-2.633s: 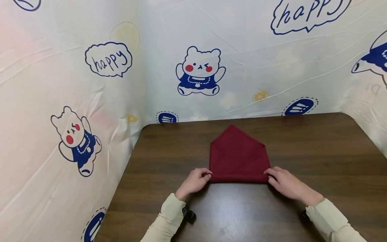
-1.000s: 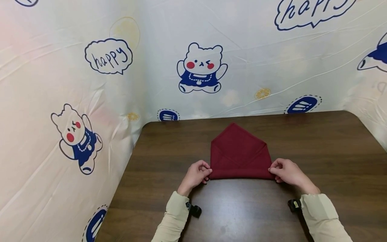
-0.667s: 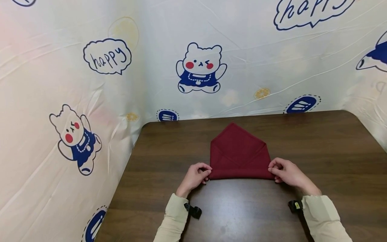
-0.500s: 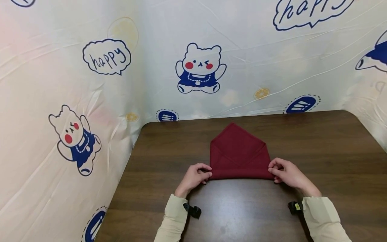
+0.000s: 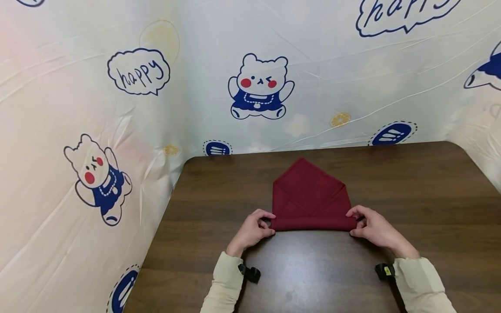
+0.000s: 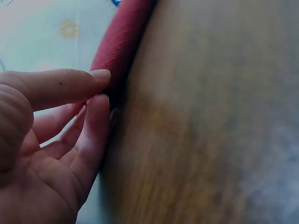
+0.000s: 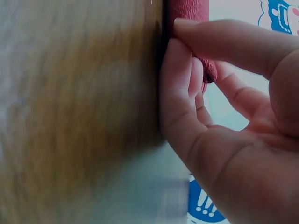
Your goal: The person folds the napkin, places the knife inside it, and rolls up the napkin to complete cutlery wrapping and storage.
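A dark red cloth (image 5: 311, 195) lies folded on the table, its far side coming to a point and its near edge rolled into a narrow band. At the left end of that band my left hand (image 5: 252, 228) pinches the roll between thumb and fingers. My right hand (image 5: 373, 228) grips the opposite end in the same way. In the left wrist view the rolled cloth (image 6: 124, 42) runs up from the fingertips. The right wrist view has thumb and fingers around the roll's end (image 7: 191, 11), with part of it hidden behind them.
The brown wooden table (image 5: 219, 187) has rounded far corners. A pale curtain (image 5: 203, 78) printed with bears and lettering hangs behind it and along its sides. Black wrist cameras, such as the left one (image 5: 250, 273), sit below both hands.
The near edge has been rolled a little farther from me, and the band looks thicker. Both hands have shifted their grip, with thumbs now lower at the roll's near side.
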{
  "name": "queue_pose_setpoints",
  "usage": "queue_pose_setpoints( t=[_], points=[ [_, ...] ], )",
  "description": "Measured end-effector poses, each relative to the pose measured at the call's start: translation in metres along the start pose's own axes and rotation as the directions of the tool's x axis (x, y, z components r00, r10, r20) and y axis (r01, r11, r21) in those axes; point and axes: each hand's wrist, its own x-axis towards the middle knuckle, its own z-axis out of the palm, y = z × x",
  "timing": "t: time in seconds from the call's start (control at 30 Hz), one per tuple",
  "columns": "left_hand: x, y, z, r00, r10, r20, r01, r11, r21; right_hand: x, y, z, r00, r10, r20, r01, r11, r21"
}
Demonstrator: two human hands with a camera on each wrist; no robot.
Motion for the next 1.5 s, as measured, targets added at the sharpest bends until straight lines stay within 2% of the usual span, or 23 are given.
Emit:
queue_pose_setpoints(
  t=[0.07, 0.13, 0.47, 0.67, 0.87, 1.17, 1.5],
  points=[
    [-0.001, 0.002, 0.001, 0.999, 0.034, -0.014, -0.033, 0.998, 0.057, 0.0, -0.001, 0.001, 1.0, -0.01, -0.016, 0.01, 1.0, -0.019],
    [-0.001, 0.003, 0.003, 0.999, 0.041, -0.027, -0.039, 0.995, 0.087, -0.001, -0.002, 0.003, 0.999, -0.023, -0.039, 0.021, 0.999, -0.041],
    [-0.002, 0.004, 0.006, 0.997, 0.048, -0.068, -0.041, 0.994, 0.101, -0.003, -0.006, 0.01, 0.981, -0.129, -0.148, 0.101, 0.979, -0.18],
    [0.001, 0.005, 0.005, 0.997, 0.053, -0.063, -0.042, 0.986, 0.159, 0.0, -0.007, 0.01, 0.975, -0.156, -0.157, 0.114, 0.963, -0.246],
    [0.007, 0.008, 0.001, 0.996, 0.059, -0.066, -0.044, 0.974, 0.221, 0.007, -0.008, 0.009, 0.968, -0.182, -0.174, 0.13, 0.953, -0.272],
    [0.014, 0.01, -0.003, 0.995, 0.059, -0.08, -0.036, 0.966, 0.256, 0.014, -0.013, 0.013, 0.963, -0.168, -0.21, 0.103, 0.952, -0.289],
    [0.015, 0.011, -0.003, 0.997, 0.039, -0.072, -0.018, 0.962, 0.273, 0.016, -0.013, 0.011, 0.969, -0.175, -0.172, 0.106, 0.931, -0.349]
  ],
)
